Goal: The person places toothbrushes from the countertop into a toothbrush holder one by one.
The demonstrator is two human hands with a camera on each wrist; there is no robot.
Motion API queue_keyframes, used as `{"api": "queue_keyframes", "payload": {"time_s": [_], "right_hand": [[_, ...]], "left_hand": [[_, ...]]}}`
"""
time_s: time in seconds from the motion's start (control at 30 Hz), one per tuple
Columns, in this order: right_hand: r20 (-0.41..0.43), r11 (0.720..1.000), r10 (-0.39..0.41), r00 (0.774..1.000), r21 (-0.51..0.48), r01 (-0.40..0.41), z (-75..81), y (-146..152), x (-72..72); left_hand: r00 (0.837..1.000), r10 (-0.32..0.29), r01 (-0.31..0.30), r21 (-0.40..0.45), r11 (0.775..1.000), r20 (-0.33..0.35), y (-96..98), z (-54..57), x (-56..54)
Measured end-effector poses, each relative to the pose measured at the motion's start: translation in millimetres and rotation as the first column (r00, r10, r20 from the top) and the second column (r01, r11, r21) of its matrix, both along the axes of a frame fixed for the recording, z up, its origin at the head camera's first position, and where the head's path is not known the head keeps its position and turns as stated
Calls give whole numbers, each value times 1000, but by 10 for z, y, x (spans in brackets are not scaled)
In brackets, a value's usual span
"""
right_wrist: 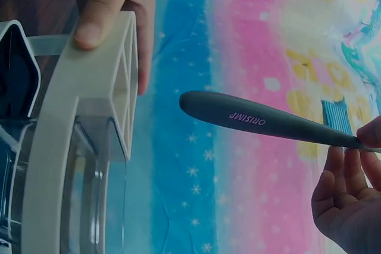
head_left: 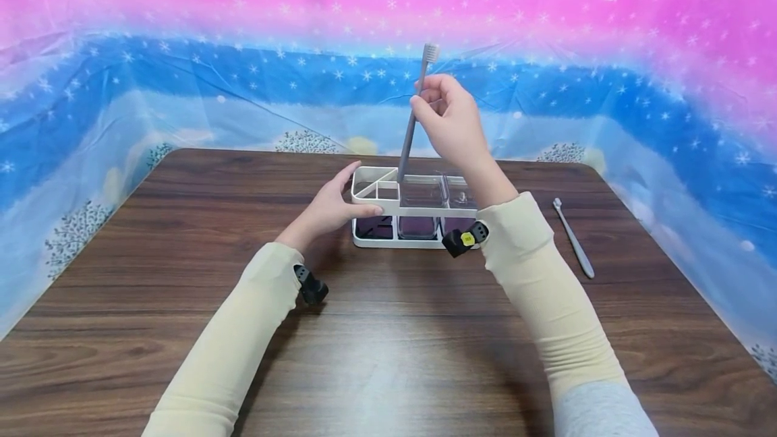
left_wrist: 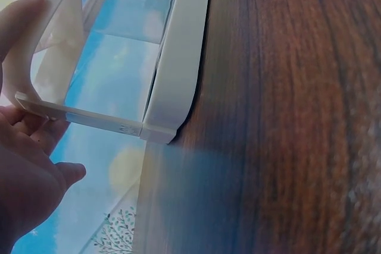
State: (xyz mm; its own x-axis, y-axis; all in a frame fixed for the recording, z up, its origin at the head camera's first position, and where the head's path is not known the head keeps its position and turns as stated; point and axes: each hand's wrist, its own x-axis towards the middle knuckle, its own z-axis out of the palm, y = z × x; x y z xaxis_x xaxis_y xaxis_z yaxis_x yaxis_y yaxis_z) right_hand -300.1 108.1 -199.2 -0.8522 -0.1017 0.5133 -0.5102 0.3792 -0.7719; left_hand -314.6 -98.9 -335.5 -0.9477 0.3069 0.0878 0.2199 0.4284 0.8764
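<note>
One gray toothbrush [head_left: 409,139] hangs above the white two-tier organizer [head_left: 419,212], bristle end up, handle end down. Its long axis is steep, the bristle end leaning slightly right. The right hand [head_left: 452,120] pinches the upper shaft between thumb and fingers and is the nearer hand, above and right of the handle end. Controlling relation: the handle end points at the organizer's top, lining up in the head view with the right edge of the small square cell [head_left: 388,191]; the right wrist view shows a gap between. The left hand [head_left: 330,204] grips the organizer's left end, thumb on the front face. A second toothbrush [head_left: 572,238] lies on the tabletop [head_left: 376,329], right of the organizer.
</note>
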Motion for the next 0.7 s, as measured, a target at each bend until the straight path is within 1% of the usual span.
{"api": "queue_keyframes", "payload": {"time_s": [0.13,0.23,0.4,0.53,0.7], "right_hand": [[2,1000,-10,1000,11,10,-60,-50,3],[-1,999,-4,1000,42,4,-130,-89,1],[-11,996,27,1000,86,-26,-271,-129,-21],[-2,994,44,999,104,-44,-394,-148,-44],[20,983,54,998,174,-56,-564,-173,-80]], "left_hand": [[1000,-4,4,-5,1000,-1,-4,-3,-2],[1000,-5,5,-6,1000,1,-9,-6,-4],[1000,-3,3,5,1000,-3,-2,-11,-7],[1000,-7,7,22,1000,-6,-2,-18,-17],[1000,-10,10,39,999,-9,-7,-22,-25]]}}
